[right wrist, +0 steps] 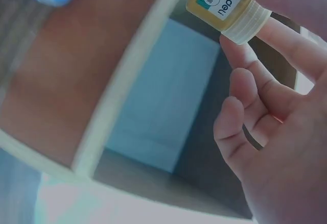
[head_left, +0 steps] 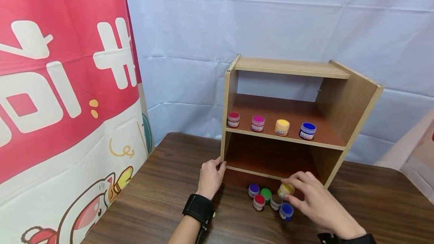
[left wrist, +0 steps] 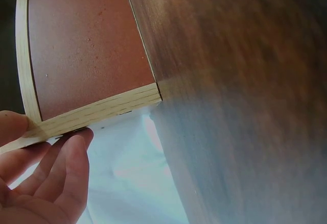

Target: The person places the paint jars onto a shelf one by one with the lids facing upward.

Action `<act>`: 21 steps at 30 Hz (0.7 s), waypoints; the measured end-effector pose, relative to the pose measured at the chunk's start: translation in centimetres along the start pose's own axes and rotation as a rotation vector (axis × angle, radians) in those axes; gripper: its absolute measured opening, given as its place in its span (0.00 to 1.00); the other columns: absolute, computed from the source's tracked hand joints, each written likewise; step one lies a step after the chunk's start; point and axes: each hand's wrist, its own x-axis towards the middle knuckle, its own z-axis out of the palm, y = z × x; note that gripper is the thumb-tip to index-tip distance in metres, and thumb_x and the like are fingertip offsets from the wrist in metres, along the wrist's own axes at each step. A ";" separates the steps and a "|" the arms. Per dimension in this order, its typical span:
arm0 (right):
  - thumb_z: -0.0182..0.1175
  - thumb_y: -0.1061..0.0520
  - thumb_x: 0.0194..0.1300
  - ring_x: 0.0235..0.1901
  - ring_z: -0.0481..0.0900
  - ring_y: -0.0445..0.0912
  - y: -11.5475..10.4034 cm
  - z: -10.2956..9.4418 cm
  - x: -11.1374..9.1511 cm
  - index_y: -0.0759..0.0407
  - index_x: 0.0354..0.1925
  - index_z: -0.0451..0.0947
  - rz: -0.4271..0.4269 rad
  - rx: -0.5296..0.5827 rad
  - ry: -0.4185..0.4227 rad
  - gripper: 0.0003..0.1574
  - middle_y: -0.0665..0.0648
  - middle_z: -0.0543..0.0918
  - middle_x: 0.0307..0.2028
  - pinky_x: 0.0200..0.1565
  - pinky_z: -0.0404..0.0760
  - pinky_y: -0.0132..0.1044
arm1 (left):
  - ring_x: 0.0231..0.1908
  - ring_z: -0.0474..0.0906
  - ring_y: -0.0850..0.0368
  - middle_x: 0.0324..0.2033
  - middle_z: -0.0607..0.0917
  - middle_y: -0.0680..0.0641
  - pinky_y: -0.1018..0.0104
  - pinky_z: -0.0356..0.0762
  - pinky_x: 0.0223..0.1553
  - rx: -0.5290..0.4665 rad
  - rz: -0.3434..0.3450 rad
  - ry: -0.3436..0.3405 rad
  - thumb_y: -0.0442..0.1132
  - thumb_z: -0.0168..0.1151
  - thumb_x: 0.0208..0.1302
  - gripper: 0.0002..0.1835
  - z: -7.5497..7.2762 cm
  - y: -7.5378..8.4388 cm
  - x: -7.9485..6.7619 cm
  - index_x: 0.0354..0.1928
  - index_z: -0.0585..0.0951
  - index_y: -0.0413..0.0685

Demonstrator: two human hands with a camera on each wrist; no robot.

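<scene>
My right hand [head_left: 313, 199] pinches a yellow paint jar [head_left: 286, 190] between thumb and fingers, in front of the shelf's base. In the right wrist view this paint jar [right wrist: 217, 2] shows a white label and a pale lid. The left hand [head_left: 210, 179] holds the lower left side panel of a small wooden shelf [head_left: 291, 67]. In the left wrist view its thumb [left wrist: 13, 127] lies at the panel's front edge, its other fingers against the outer face. Beside the held jar stand purple [head_left: 253, 190], green [head_left: 266, 195], red [head_left: 259, 202], dark [head_left: 276, 202] and blue [head_left: 286, 211] jars.
On the middle board stand red [head_left: 233, 119], magenta [head_left: 257, 123], yellow [head_left: 282, 127] and blue [head_left: 307, 131] jars in a row. A pale cloth [head_left: 183, 48] hangs behind the dark wooden table [head_left: 142, 202]; a printed red-and-white banner [head_left: 68, 97] hangs at the left.
</scene>
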 end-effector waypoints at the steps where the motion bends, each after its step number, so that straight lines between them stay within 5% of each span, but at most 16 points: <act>1: 0.68 0.52 0.51 0.38 0.67 0.37 0.2 -0.6 0.1 0.49 0.44 0.82 -0.002 -0.008 0.009 0.18 0.40 0.75 0.38 0.35 0.74 0.39 | 0.26 0.80 0.58 0.34 0.86 0.41 0.70 0.73 0.21 -0.002 -0.002 0.001 0.43 0.58 0.63 0.18 0.0 0.0 0.0 0.49 0.83 0.39; 11: 0.69 0.56 0.50 0.40 0.67 0.47 1.9 -6.5 1.1 0.57 0.46 0.81 0.002 -0.097 0.120 0.22 0.53 0.78 0.41 0.32 0.66 0.44 | 0.24 0.77 0.62 0.35 0.86 0.41 0.72 0.71 0.19 -0.012 0.004 0.001 0.43 0.58 0.63 0.18 0.1 0.1 0.0 0.49 0.83 0.39; 21: 0.68 0.64 0.46 0.39 0.67 0.55 3.3 -10.2 1.9 0.64 0.47 0.80 -0.030 -0.143 0.270 0.25 0.61 0.77 0.40 0.38 0.61 0.49 | 0.24 0.78 0.59 0.36 0.86 0.39 0.70 0.71 0.18 -0.015 0.005 0.005 0.43 0.58 0.63 0.18 0.1 0.1 0.0 0.49 0.82 0.38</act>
